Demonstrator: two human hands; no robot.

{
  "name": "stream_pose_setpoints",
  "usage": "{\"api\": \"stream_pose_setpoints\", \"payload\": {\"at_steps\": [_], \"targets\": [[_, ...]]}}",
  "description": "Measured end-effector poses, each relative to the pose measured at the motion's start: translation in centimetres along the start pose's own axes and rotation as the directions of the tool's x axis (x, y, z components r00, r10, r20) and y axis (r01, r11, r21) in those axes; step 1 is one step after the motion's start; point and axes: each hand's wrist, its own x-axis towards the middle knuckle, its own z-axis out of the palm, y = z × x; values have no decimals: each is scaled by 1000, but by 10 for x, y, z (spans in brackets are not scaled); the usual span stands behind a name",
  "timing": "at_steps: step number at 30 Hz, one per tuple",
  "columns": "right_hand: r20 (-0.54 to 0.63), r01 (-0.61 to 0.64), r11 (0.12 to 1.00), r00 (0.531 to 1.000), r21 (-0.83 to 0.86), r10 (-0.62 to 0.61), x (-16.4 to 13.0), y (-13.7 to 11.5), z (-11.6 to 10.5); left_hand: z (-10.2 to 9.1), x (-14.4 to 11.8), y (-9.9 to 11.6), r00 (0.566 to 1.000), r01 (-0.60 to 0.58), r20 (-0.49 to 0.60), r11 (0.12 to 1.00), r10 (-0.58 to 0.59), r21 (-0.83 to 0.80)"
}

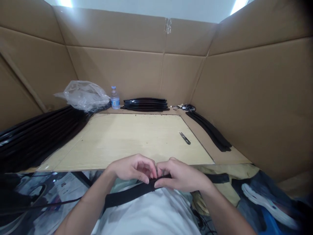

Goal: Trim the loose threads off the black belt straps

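Person's left hand (133,168) and right hand (179,176) meeting at near edge of table (137,140), both pinching black strap (129,195), fingertips nearly touching. Strap running across lap, over white shirt (151,215), far end sticking out right past wrist. Nothing lying between hands and board. Small snips (185,138) lying right of centre, well apart. Water bottle (114,98) standing at back beside crumpled plastic bag (83,94). Black strip stacks lying left (36,137), back (145,104), right (210,130). Cardboard walls (256,94) enclosing everything.
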Motion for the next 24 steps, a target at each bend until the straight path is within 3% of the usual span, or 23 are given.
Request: {"api": "stream_pose_setpoints", "payload": {"at_steps": [5, 13, 20, 24], "targets": [[103, 11, 994, 995, -107, 0, 1, 3, 1, 3, 2, -2, 998, 27, 53, 998, -30, 48], [40, -60, 975, 997, -213, 70, -2, 1, 0, 2, 1, 0, 998, 47, -50, 984, -38, 174], [55, -39, 975, 997, -218, 52, -1, 0, 2, 3, 2, 2, 1000, -6, 14, 954, 2, 301], [56, -34, 978, 997, -207, 46, 0, 1, 2, 4, 3, 3, 1000, -15, 28, 959, 8, 282]]}}
